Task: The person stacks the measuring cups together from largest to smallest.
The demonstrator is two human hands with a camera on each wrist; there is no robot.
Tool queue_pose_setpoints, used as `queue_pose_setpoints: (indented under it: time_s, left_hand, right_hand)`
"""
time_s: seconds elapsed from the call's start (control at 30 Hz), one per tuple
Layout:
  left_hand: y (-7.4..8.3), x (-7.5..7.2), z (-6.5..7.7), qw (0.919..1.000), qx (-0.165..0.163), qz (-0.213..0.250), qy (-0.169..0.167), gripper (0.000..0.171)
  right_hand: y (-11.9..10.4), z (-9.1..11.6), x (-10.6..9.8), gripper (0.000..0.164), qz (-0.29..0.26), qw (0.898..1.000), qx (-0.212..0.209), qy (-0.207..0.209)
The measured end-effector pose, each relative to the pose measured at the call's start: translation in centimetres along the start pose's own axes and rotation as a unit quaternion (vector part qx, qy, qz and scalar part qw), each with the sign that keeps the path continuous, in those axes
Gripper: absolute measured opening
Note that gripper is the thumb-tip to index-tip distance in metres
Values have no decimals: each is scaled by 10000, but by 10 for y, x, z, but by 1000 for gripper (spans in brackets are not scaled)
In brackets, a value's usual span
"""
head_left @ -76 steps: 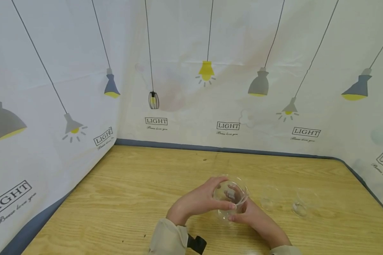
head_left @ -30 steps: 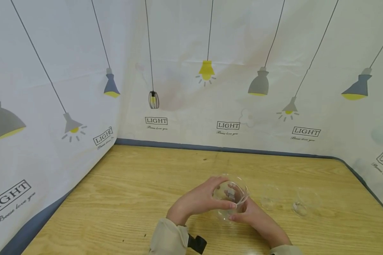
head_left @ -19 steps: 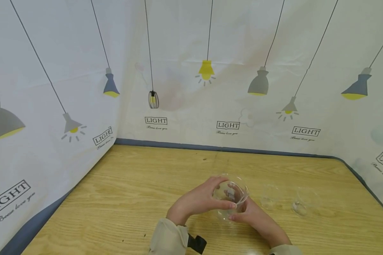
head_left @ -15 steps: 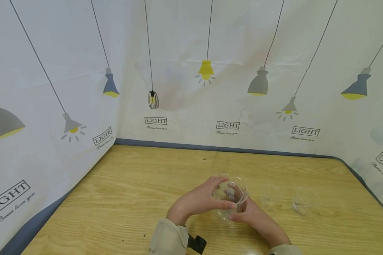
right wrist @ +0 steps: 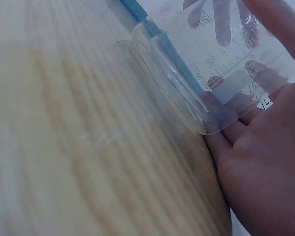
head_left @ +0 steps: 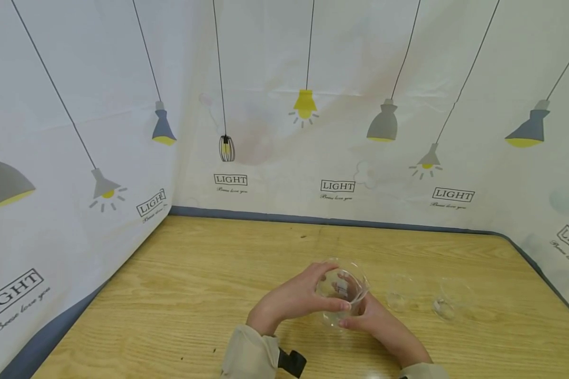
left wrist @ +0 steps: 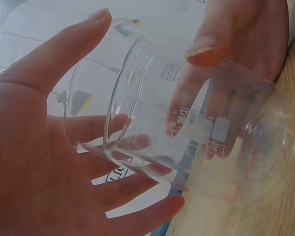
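Observation:
In the head view both hands hold clear glass beakers [head_left: 335, 316], tilted, low over the table. Two rims show one behind the other in the left wrist view, as of one beaker set inside another; printed graduations and a white patch [left wrist: 199, 129] mark the wall. My left hand [head_left: 296, 295] grips near the rim, thumb on one side and fingers spread round the other. Lower on the body, my right hand [head_left: 376, 318] curls round the glass, its thumb on the near side. Part of the right-hand fingers appears through the glass.
Two more clear glass vessels stand to the right, one nearer [head_left: 401, 295] and one farther over [head_left: 448, 305], faint against the wood table [head_left: 208, 295]. A white cloth [head_left: 265, 131] printed with lamps walls the back and sides. A black wrist mount [head_left: 291, 363] sits at the left sleeve.

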State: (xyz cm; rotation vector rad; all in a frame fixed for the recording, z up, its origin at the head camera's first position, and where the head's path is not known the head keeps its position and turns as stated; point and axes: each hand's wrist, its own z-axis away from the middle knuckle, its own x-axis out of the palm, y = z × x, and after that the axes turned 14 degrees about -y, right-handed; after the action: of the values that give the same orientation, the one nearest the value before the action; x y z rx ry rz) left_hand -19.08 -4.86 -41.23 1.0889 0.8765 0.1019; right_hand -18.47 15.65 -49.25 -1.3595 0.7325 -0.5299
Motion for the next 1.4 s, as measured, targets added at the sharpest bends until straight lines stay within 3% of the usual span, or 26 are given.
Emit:
queue_pose_setpoints:
  time_s: [0.43,0.87,1.4]
  left_hand:
    - [0,0,1,10000,-27,40,-37,77]
    - [-1,-1,1,10000,-5,-51,13,77]
    - [2,0,1,10000,-62,-37,13,79]
  right_hand:
    - [0,-1,1,84,-88,9999,65,115]
    - [1,-1,1,81,-33,9996,-261,-53]
    - [0,2,2,82,-173,9997,103,143]
